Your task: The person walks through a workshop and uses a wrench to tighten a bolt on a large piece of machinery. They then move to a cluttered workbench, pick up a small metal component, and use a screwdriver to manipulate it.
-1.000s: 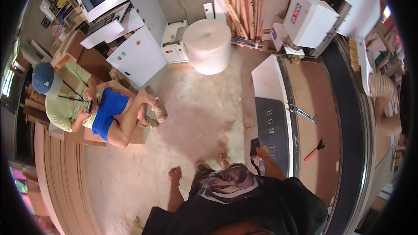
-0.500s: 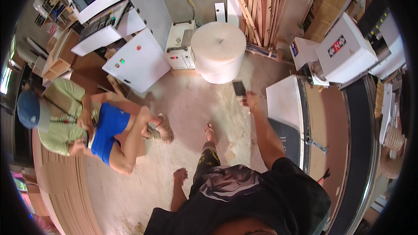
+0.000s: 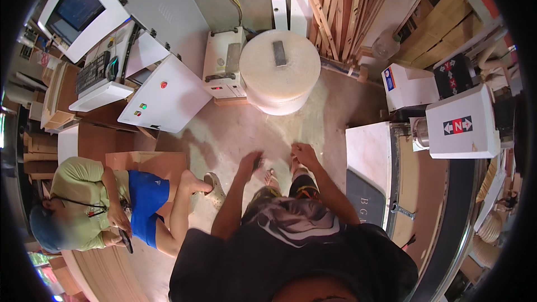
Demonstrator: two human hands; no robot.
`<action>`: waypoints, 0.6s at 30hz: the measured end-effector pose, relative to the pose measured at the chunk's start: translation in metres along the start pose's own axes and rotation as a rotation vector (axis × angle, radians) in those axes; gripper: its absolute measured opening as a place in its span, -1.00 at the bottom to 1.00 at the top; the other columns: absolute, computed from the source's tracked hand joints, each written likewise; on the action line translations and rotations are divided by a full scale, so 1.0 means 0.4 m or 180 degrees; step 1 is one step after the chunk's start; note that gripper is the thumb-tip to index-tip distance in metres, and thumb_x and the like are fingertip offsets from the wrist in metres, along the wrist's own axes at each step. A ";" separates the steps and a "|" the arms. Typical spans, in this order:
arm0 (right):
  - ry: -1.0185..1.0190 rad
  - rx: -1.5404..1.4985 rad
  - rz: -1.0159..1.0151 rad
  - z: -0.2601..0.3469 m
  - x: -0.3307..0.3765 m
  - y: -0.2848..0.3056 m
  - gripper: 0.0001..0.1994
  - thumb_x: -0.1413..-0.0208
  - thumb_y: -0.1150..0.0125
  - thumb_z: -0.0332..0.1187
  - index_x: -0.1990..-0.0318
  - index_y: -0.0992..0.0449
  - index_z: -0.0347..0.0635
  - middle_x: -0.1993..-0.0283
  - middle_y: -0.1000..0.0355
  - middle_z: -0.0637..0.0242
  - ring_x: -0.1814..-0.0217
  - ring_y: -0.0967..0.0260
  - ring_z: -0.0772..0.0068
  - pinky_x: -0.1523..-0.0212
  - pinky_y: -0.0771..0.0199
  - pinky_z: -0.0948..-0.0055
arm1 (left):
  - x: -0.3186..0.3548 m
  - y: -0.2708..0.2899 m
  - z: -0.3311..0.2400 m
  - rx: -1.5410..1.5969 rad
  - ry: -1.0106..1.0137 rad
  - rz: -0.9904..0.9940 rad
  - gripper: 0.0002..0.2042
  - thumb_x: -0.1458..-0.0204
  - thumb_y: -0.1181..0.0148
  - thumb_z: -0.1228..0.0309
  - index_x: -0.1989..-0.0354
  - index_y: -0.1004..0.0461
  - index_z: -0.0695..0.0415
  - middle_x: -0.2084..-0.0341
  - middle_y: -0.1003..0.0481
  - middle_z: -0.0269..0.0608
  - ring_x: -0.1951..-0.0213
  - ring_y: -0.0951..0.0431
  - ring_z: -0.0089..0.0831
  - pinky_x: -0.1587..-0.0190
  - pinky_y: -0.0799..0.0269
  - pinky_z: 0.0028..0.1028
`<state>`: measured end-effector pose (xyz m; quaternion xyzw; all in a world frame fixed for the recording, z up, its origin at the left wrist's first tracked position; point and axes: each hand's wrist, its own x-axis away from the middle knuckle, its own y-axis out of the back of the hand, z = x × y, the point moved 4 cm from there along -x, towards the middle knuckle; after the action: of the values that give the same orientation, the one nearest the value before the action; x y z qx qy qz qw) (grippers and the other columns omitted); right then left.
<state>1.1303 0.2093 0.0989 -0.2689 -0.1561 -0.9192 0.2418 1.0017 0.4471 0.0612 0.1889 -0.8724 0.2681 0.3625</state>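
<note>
My left hand (image 3: 248,163) is stretched out in front of my waist and closed on a small dark flat object, seemingly a phone (image 3: 257,163). Just to its right, my right hand (image 3: 304,154) hangs with the fingers curled and nothing visible in it. The two hands are a short gap apart above the dusty concrete floor (image 3: 235,134). Below them are my feet and my dark shirt with its pale print.
A big roll of bubble wrap (image 3: 278,75) stands ahead, beside a small white machine (image 3: 222,59) and a white control cabinet (image 3: 162,96) with monitor (image 3: 77,6). Planks (image 3: 341,11) lean at the back. A white worktable (image 3: 368,154) is right. A seated person (image 3: 89,204) is left.
My right arm, raised a moment ago with the phone held up toward the roll, has come down. Both hands now meet low in front, the phone at the left hand.
</note>
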 end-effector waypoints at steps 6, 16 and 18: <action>0.0624 -0.0226 0.0271 0.425 -0.209 0.095 -0.55 -0.43 0.05 -0.19 -0.40 -0.29 -0.04 0.13 -0.57 0.36 0.30 -0.52 0.52 0.36 -0.52 0.48 | -0.161 -0.457 -0.484 0.0293 -0.0369 0.1368 -0.39 -0.38 0.26 -0.11 -0.13 -0.47 0.20 0.22 -0.57 -0.23 0.22 -0.55 -0.38 0.20 -0.46 -0.38; 0.1724 0.0451 0.0261 0.752 -0.465 0.209 -0.61 -0.34 -0.13 -0.19 -0.18 -0.47 -0.23 0.33 -0.57 0.31 0.38 -0.49 0.57 0.42 -0.46 0.50 | -0.277 -0.552 -0.779 -0.0080 -0.1374 0.1142 -0.40 -0.40 0.26 -0.07 -0.14 -0.49 0.23 0.13 -0.61 -0.19 0.16 -0.59 -0.40 0.16 -0.47 -0.41; 0.2046 0.1527 0.0064 0.812 -0.534 0.173 -0.69 -0.30 -0.18 -0.14 0.06 -0.57 -0.21 0.48 -0.53 0.19 0.43 -0.51 0.46 0.38 -0.49 0.39 | -0.298 -0.536 -0.818 -0.0892 -0.1232 0.0782 -0.45 -0.41 0.24 -0.02 0.00 -0.54 0.23 0.25 -0.57 -0.27 0.26 -0.52 -0.45 0.13 -0.45 -0.41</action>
<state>1.4605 0.3641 0.2498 0.0949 -0.2801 -0.8915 0.3432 1.3672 0.4929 0.2387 0.0773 -0.9704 0.1455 0.1764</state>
